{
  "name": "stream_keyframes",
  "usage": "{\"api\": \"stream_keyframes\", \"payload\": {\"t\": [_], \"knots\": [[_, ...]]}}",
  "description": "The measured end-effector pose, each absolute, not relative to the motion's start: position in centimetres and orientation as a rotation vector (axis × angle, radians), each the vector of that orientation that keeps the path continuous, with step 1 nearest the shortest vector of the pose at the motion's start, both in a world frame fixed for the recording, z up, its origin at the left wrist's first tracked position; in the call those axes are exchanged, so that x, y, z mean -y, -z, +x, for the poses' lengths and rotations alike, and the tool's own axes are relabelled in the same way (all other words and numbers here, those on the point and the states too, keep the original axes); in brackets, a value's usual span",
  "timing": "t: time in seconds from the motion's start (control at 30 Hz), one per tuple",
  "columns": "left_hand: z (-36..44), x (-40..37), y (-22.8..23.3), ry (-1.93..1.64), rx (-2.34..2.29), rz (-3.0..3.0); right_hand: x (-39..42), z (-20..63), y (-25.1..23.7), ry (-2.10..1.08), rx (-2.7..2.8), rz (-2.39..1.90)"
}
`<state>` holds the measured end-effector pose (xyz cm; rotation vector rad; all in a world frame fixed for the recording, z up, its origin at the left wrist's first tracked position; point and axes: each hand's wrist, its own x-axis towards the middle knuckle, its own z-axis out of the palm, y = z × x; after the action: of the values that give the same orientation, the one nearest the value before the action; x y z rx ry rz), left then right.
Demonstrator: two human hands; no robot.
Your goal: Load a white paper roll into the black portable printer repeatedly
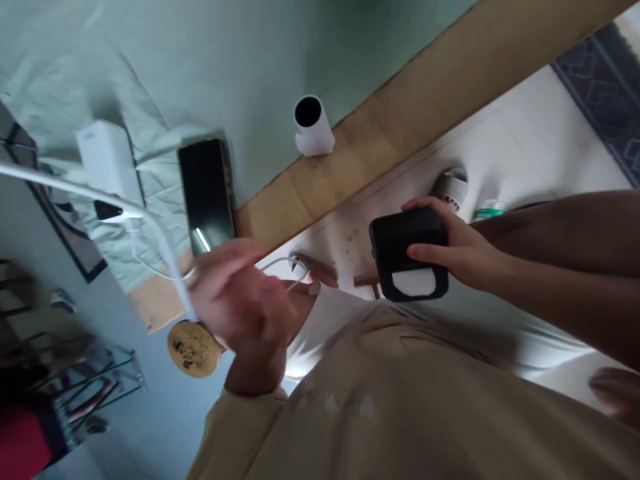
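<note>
Two hands were busy above the bed edge. The right hand (pixel 463 250) was wrapped around a small black box (pixel 409 252) with a white patch on its near end. Its thumb lay across the front and the fingers curled over the far side, so the grip was closed tight on the box. The box's long side ran from the far end toward the person's chest, a bit tilted.

The left hand (pixel 240 293) was blurry. Its fingers were bent together around a thin white cable (pixel 160 233), with the plug end (pixel 300 267) poking out toward the black box. The plug and the box were near each other but not touching.

The cable ran back up to a white charger block (pixel 107 163) on the green sheet (pixel 200 60). A dark phone (pixel 207 193) lay flat beside the block, its long side pointing away from the person. A white cup-shaped thing (pixel 311 127) stood at the sheet's edge by the wooden bed frame (pixel 450 80); its dark opening hid whatever was inside. A round yellow tag (pixel 193 348) showed just under the left wrist.
</note>
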<state>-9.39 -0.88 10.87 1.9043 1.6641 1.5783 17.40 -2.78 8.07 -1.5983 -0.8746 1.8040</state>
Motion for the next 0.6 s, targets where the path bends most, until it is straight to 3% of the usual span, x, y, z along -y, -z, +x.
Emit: {"api": "stream_keyframes", "payload": {"t": [0.1, 0.37, 0.6], "knots": [[-12.7, -1.1, -11.5, -1.8, -1.694, 1.93, 2.8, 17.5, -8.4, -1.809, 0.948, -1.595], [-19.2, -2.5, -10.7, -0.99, -2.325, 1.591, 2.5, 17.2, -8.2, -1.757, 0.801, -1.718], [-18.1, -4.1, -11.5, -0.769, -2.41, 1.458, 2.5, 16.9, -7.7, -1.674, 0.924, -1.779]]}}
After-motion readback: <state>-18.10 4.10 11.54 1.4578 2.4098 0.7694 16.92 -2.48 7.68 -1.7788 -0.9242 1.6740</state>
